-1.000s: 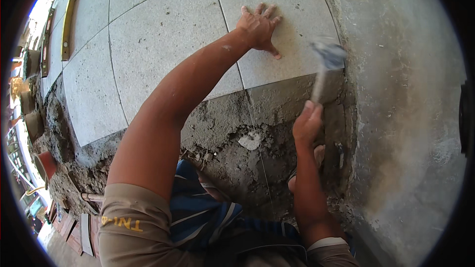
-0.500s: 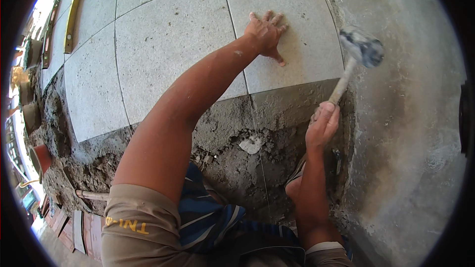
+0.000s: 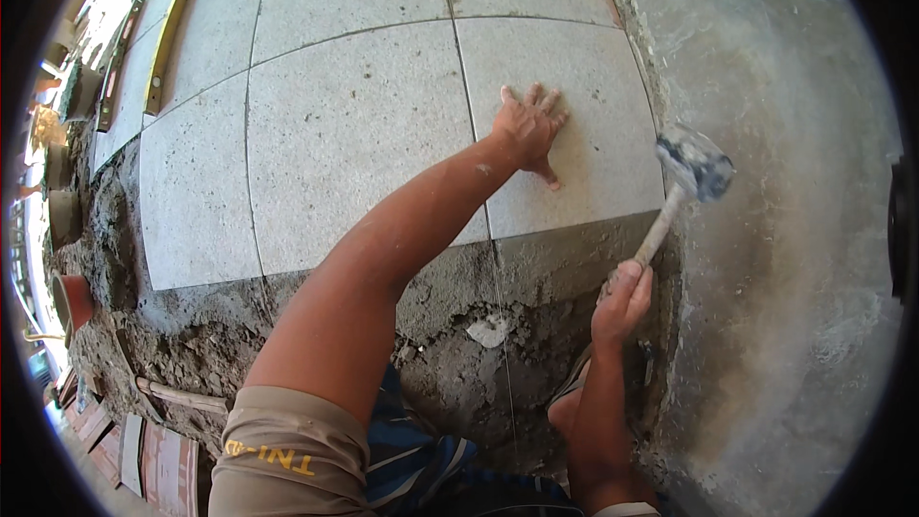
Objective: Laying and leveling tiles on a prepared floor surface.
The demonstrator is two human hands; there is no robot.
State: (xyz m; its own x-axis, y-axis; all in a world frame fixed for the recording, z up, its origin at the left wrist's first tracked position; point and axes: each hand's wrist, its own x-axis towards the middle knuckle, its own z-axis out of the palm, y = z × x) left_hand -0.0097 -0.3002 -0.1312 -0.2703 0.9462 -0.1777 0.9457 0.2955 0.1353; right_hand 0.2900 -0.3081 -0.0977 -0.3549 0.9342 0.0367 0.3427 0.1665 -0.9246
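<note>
My left hand [image 3: 528, 131] rests spread on a speckled white floor tile [image 3: 608, 72], fingers apart. My right hand [image 3: 622, 303] is closed round the pale handle of a mallet, whose dark, dust-smeared head [image 3: 696, 165] is raised near the tile's right edge. Below the tile lies a band of grey mortar [image 3: 565, 254], with rougher rubble and a thin string nearer my body.
Grey concrete [image 3: 775, 258] borders the right side. More tiles [image 3: 345, 134] continue left and beyond. A yellow level [image 3: 170, 43] and a dark level [image 3: 117, 67] lie at upper left. A reddish bucket [image 3: 78, 302], wooden stick [image 3: 187, 395] and stacked boards [image 3: 163, 460] sit at left.
The mallet has swung from over the tile out toward the concrete on the right. My left hand stays on the same tile; the whole view has shifted, putting the tiles lower in the picture.
</note>
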